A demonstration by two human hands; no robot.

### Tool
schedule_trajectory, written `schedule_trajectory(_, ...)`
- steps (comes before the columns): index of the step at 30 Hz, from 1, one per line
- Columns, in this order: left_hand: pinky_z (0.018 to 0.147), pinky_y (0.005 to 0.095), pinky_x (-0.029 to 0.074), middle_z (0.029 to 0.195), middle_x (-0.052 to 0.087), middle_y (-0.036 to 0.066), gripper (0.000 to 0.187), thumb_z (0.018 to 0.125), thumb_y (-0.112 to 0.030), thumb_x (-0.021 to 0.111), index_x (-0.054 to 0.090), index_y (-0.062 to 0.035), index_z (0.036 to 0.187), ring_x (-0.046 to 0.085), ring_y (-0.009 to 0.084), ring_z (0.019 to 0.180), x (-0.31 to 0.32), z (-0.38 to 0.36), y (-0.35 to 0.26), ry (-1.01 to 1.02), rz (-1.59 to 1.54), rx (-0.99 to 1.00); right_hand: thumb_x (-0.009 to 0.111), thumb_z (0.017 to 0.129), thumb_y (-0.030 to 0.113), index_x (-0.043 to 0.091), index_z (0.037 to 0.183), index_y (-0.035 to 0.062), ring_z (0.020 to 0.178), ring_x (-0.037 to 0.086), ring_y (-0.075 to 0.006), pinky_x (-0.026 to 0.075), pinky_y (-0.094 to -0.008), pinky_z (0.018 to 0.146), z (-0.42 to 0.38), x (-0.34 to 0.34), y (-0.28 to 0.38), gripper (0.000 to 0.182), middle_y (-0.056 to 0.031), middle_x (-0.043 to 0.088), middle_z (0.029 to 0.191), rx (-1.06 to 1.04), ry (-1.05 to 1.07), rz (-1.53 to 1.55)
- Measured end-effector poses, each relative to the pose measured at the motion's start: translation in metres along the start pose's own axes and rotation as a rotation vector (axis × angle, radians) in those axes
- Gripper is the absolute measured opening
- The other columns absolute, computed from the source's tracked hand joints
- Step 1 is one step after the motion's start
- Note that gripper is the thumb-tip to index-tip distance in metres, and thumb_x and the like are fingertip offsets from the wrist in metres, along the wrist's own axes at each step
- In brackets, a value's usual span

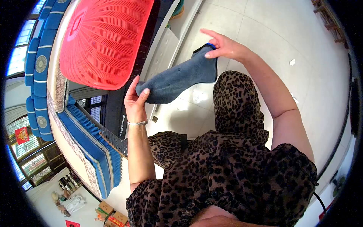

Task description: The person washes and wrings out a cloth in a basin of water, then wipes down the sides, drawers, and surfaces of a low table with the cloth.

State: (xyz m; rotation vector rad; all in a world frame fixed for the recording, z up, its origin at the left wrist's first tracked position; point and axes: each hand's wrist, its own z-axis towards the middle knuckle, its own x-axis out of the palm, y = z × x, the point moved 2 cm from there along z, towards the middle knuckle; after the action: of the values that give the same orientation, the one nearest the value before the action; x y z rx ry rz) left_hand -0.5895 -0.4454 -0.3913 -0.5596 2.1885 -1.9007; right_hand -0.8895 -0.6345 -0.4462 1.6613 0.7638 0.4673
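Observation:
A grey, sock-shaped cloth piece with dark edging stretches between my two hands above the floor. One rounded end is pinched by my left hand, its thumb on top and the fingers behind; a bracelet circles that wrist. At the wider, open end, where a bit of blue shows at the corner, my right hand grips the edge with its thumb. The index finger of that hand points out to the left. Two small dark spots mark the cloth's face. Its underside is hidden.
A large red plastic basket stands at the upper left, close to my left hand. Left of it is a seat with a blue cover. White scraps lie on the pale tiled floor. Cardboard boxes show at the lower left.

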Motion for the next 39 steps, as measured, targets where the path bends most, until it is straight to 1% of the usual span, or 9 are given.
schedule_trajectory(9, 0.067, 0.0299, 0.043, 0.077, 0.058, 0.008, 0.019, 0.073, -0.015, 0.072, 0.064, 0.001, 0.078, 0.053, 0.0181, 0.072, 0.02, 0.002, -0.026, 0.063, 1.481, 0.869, 0.068, 0.073, 0.021, 0.062, 0.076, 0.0073, 0.074, 0.058, -0.0225, 0.046, -0.0332, 0.065, -0.009, 0.014, 0.031, 0.015, -0.0051, 0.061, 0.09, -0.392, -0.261, -0.688)
schedule_trajectory(12, 0.068, 0.0274, 0.042, 0.077, 0.062, 0.006, 0.014, 0.079, -0.014, 0.063, 0.065, -0.0002, 0.077, 0.055, 0.0149, 0.073, -0.016, 0.021, 0.012, -0.036, 0.808, -0.059, 0.066, 0.074, 0.026, 0.058, 0.074, 0.0064, 0.062, 0.057, -0.021, 0.045, -0.0342, 0.058, -0.002, 0.024, 0.04, 0.021, -0.0078, 0.06, 0.071, -0.168, -0.301, -0.508)
schedule_trajectory(16, 0.064, 0.0371, 0.052, 0.085, 0.066, 0.007, 0.036, 0.083, -0.033, 0.057, 0.062, -0.0021, 0.099, 0.063, 0.0201, 0.075, 0.027, 0.015, 0.053, -0.302, -0.049, -0.601, 0.067, 0.073, 0.037, 0.065, 0.086, 0.0111, 0.077, 0.064, -0.0334, 0.05, -0.0434, 0.068, -0.004, 0.07, 0.045, 0.03, -0.0135, 0.066, 0.079, -0.114, -0.473, -0.44)
schedule_trajectory(19, 0.072, 0.0399, 0.055, 0.099, 0.066, 0.012, 0.047, 0.088, -0.049, 0.051, 0.062, -0.0062, 0.105, 0.065, 0.024, 0.086, 0.032, 0.023, 0.075, 0.361, -0.543, -0.816, 0.065, 0.075, 0.03, 0.06, 0.085, 0.0095, 0.078, 0.063, -0.0345, 0.049, -0.0462, 0.069, -0.022, 0.13, 0.036, 0.024, -0.0132, 0.064, 0.081, -0.315, -0.247, -0.418)
schedule_trajectory(23, 0.075, 0.0301, 0.053, 0.096, 0.065, 0.012, 0.029, 0.084, -0.006, 0.066, 0.054, 0.0011, 0.11, 0.064, 0.0194, 0.084, 0.081, 0.008, 0.035, -0.19, -0.017, -0.51, 0.067, 0.079, 0.024, 0.062, 0.102, 0.0059, 0.086, 0.061, -0.0248, 0.049, -0.0348, 0.077, -0.035, 0.141, 0.026, 0.03, -0.01, 0.061, 0.088, -0.347, 0.004, -0.083)
schedule_trajectory(26, 0.071, 0.0302, 0.053, 0.092, 0.064, 0.01, 0.026, 0.085, -0.003, 0.064, 0.053, 0.0012, 0.108, 0.064, 0.0183, 0.082, 0.086, 0.021, 0.032, 0.076, 0.182, 0.031, 0.062, 0.086, 0.031, 0.058, 0.119, 0.0083, 0.117, 0.046, -0.0255, 0.035, -0.0362, 0.101, 0.004, 0.124, -0.031, 0.04, -0.0092, 0.053, 0.12, -0.353, -0.627, 0.057)
schedule_trajectory(28, 0.076, 0.0286, 0.05, 0.101, 0.064, 0.01, 0.034, 0.084, -0.008, 0.067, 0.055, -0.001, 0.115, 0.062, 0.0172, 0.085, 0.108, 0.018, 0.023, 0.228, 0.411, 0.014, 0.048, 0.095, 0.035, 0.049, 0.13, 0.0105, 0.127, 0.039, -0.0261, 0.032, -0.0379, 0.105, 0.014, 0.125, -0.01, 0.043, -0.0099, 0.046, 0.135, 0.312, -0.357, 1.175)
schedule_trajectory(31, 0.083, 0.0361, 0.047, 0.108, 0.063, 0.014, 0.039, 0.081, -0.023, 0.07, 0.059, -0.0042, 0.113, 0.059, 0.025, 0.098, 0.124, 0.024, 0.014, 0.428, 0.918, 0.41, 0.054, 0.091, 0.037, 0.044, 0.136, 0.0176, 0.109, 0.056, -0.032, 0.046, -0.0462, 0.095, 0.069, 0.131, -0.033, 0.05, -0.0146, 0.054, 0.126, -0.108, -0.034, 1.745)
schedule_trajectory(39, 0.112, 0.0465, 0.024, 0.151, 0.024, 0.017, 0.073, 0.079, -0.012, 0.061, 0.028, -0.0002, 0.143, 0.02, 0.0352, 0.141, 0.015, 0.086, 0.013, 0.461, 1.825, 0.68, 0.04, 0.098, 0.037, 0.026, 0.145, 0.0059, 0.14, 0.019, -0.0304, 0.015, -0.039, 0.114, 0.133, 0.152, 0.005, 0.058, -0.0168, 0.024, 0.149, -0.611, -0.925, 0.52)
